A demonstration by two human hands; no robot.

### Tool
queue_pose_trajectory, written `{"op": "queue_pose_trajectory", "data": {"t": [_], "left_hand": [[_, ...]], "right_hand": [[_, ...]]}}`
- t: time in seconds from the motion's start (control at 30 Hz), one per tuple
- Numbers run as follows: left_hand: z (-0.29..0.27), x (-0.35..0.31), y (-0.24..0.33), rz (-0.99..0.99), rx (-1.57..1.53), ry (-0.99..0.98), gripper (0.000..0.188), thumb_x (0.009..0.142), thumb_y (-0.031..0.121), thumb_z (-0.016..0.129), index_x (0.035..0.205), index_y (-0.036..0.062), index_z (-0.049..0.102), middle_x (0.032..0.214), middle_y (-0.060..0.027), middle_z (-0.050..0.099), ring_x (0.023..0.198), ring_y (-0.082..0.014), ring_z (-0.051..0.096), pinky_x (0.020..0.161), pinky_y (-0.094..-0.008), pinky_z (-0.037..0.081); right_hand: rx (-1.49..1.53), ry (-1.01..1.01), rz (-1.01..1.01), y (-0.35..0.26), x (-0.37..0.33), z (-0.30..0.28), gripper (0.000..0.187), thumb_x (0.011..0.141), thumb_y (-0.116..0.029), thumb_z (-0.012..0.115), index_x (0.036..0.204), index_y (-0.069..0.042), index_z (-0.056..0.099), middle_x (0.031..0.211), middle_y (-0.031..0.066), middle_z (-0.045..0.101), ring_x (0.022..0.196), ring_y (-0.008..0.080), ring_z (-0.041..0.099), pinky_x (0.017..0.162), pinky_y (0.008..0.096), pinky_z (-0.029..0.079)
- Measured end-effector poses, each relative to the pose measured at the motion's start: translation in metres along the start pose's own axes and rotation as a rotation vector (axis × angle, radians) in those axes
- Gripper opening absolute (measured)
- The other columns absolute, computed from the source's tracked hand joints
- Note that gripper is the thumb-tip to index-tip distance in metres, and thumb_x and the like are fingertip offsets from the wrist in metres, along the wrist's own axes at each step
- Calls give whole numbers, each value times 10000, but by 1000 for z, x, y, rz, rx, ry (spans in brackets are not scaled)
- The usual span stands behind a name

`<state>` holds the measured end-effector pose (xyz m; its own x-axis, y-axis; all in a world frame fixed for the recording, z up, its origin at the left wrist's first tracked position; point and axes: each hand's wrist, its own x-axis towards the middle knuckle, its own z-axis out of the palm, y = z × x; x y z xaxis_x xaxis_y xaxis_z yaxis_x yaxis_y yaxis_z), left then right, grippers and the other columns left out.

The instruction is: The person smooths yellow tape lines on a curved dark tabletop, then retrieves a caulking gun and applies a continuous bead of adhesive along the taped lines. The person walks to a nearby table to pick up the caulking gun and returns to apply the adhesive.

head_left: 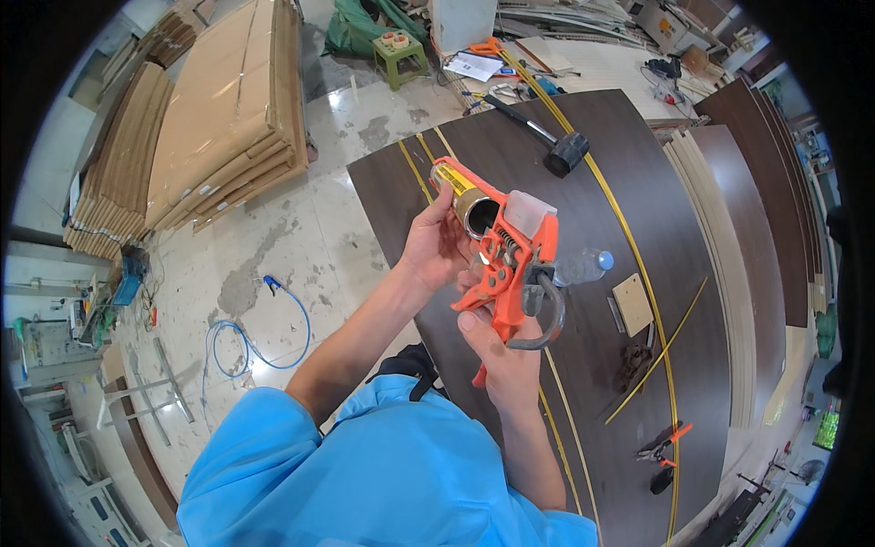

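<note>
An orange caulking gun (510, 287) is held up over the dark brown panel (510, 137). My right hand (509, 363) is closed around its handle and trigger, by the bent grey rod. A sealant tube (463, 189) with a yellow label sits in the gun's frame, its hollow rear end facing me. My left hand (430, 244) supports this tube from the left, thumb along its side and other fingers partly hidden underneath. Just right of the gun a clear plastic bottle (579, 266) with a blue cap lies on the panel.
On the panel lie a black rubber mallet (565, 153), a long yellow strip (629, 228), a beige rectangular piece (633, 304) and orange-handled pliers (670, 447). Stacked cardboard-wrapped boards (228, 118) stand at far left. A blue hose (244, 351) coils on the floor near a green stool (399, 59).
</note>
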<state>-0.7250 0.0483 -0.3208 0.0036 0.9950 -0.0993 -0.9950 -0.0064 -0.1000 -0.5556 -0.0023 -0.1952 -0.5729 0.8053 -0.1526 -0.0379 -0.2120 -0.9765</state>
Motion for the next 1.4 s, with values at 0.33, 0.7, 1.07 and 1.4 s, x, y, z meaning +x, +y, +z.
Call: {"op": "queue_pose_trajectory", "data": {"t": [0.33, 0.7, 1.07, 1.4], "left_hand": [[10, -21, -35, -34, -16, -148, 518, 1032, 507, 556, 1282, 59, 619, 1186, -117, 720, 1081, -255, 720, 944, -434, 614], [6, -37, -57, -70, -68, -224, 541, 1015, 518, 581, 1280, 48, 617, 1209, -142, 710, 1129, -301, 697, 971, -484, 595], [-14, -42, -62, 77, 129, 8, 332, 1031, 364, 624, 1192, 73, 629, 1125, -74, 727, 1057, -196, 717, 941, -382, 609], [-22, -74, -41, 421, 625, 149, 379, 955, 289, 734, 1220, 91, 548, 1148, -112, 680, 1041, -241, 712, 928, -448, 592]], "right_hand": [[-22, 5, -81, -7, -39, -1, 346, 925, -78, 740, 1211, -3, 561, 1044, 35, 581, 944, 96, 546, 869, 267, 450], [30, -17, -35, -1, -61, -8, 363, 914, -66, 746, 1220, -9, 559, 1045, 28, 555, 980, 104, 525, 896, 277, 437], [104, 58, -83, 48, -72, -40, 466, 985, -168, 618, 1395, 30, 519, 1251, 180, 627, 1180, 280, 617, 1032, 426, 487], [1006, -170, 254, 157, -71, -87, 449, 1064, -414, 534, 1286, -26, 584, 1222, 191, 644, 1174, 351, 628, 1060, 552, 500]]}}
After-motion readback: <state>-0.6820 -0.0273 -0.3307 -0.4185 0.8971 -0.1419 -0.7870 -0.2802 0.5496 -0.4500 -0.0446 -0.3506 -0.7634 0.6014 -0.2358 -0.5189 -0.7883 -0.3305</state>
